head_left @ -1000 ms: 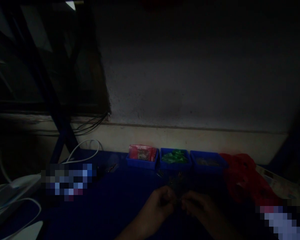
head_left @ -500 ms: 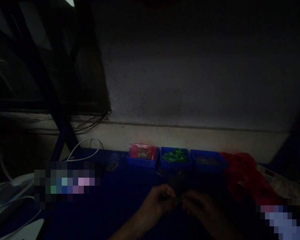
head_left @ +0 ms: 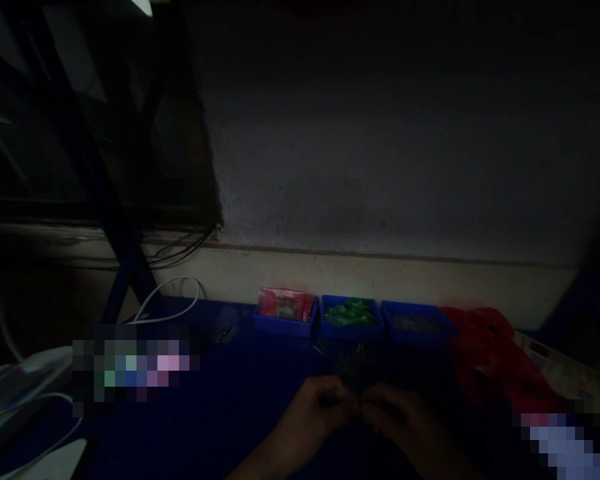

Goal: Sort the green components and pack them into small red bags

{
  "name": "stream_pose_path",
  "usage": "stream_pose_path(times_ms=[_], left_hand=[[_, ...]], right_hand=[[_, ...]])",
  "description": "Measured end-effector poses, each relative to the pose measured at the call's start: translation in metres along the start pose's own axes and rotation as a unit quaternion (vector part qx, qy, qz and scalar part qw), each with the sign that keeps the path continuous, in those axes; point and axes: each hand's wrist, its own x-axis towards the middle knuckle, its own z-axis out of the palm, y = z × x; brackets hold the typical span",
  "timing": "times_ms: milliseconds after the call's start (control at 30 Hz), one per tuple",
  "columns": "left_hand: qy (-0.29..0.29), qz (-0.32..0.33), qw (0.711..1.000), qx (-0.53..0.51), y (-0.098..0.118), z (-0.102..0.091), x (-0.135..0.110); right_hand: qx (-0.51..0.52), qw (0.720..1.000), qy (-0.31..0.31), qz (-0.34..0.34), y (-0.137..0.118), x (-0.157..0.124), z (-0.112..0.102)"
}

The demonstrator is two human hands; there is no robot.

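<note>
My left hand (head_left: 320, 413) and my right hand (head_left: 397, 413) meet fingertip to fingertip low in the view, over the dark blue table. Both are closed in a pinch. Whatever lies between the fingers is too small and dark to name. Just beyond the fingertips, several small metallic pieces (head_left: 347, 360) lie on the table. Behind them stand a blue bin (head_left: 353, 331) with green plastic packets (head_left: 350, 312), a blue bin (head_left: 285, 327) with red packets (head_left: 267, 303), and a blue bin (head_left: 420, 338) holding small clear-looking items (head_left: 415, 323).
A red plastic bag (head_left: 485, 353) lies crumpled at the right, beside a printed sheet (head_left: 570, 363). A small metal piece (head_left: 224, 334) rests left of the bins. White cable (head_left: 197, 287) loops at the back left, near a blue frame post (head_left: 125, 253). Blurred blocks hide two patches.
My left hand has shifted slightly right and down, bringing its fingertips against those of my right hand. The bins and bag stay in place.
</note>
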Motion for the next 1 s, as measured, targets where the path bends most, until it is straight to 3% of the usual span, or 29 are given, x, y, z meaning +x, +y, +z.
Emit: stream_pose_path(times_ms=[367,533,600,767,1000], left_hand=[[0.006,-0.001,1.0,-0.001,0.0055,-0.0014,0.0001],[0.049,0.017,0.997,0.05,0.0068,-0.002,0.0],[0.055,0.016,0.997,0.06,0.0064,-0.0022,-0.0003],[0.025,-0.05,0.998,0.011,0.0008,-0.0017,0.0015],[0.031,-0.014,0.996,-0.084,-0.0003,-0.0035,0.0048]], right_hand=[[0.042,0.999,0.009,0.003,-0.0043,-0.0012,-0.004],[-0.007,0.997,0.072,-0.035,-0.0006,0.0002,-0.0045],[-0.016,0.997,0.07,-0.03,-0.0009,0.002,-0.0049],[0.03,0.998,0.057,0.012,-0.0039,0.0039,-0.0042],[0.093,0.992,0.08,-0.002,-0.0019,0.0056,-0.0056]])
